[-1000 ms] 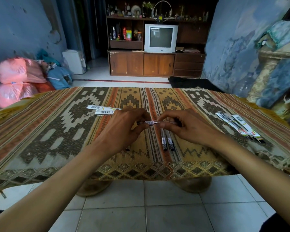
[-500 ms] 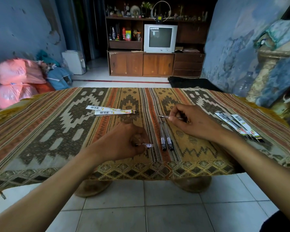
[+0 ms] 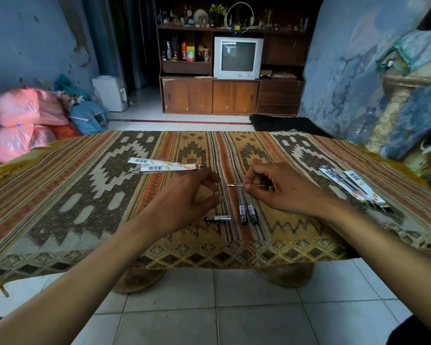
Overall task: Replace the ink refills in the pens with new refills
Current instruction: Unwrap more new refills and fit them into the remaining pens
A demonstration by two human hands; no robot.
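Right now, a thin ink refill [image 3: 235,185], pinched between the thumb and first finger of the right hand [image 3: 281,192], just above the tabletop [image 3: 85,195]. Lying flat and sideways, long way going left to right. Metal writing tip poking out to the left, toward the left hand [image 3: 184,202]. Back end tucked under the right palm, so hard to tell how long, maybe most of a pen.

Very light, like a straw. Skinny and smooth, so easy to let slip or roll away. Bendy too, and easy to kink if pushed hard from the end. Best to hold near the middle with two fingers, gently, and to keep off the tip, since ink could smear there.

Right fingers [image 3: 247,187] pressed together on the refill. Left fingers [image 3: 213,179] loosely curled and apart, gripping nothing, hanging just over the cloth.

Just below the left hand, a short pen barrel [image 3: 218,218], resting on the cloth, long way left to right too. Likely the shell of the pen being worked on. Easy to roll, so better to pick up from the sides.

Beside it on the right, two pens [image 3: 242,210], side by side and touching, pointing away from the body.

Farther out, new refill packs [image 3: 356,186] near the right edge, and flat wrappers [image 3: 164,167] off to the left.
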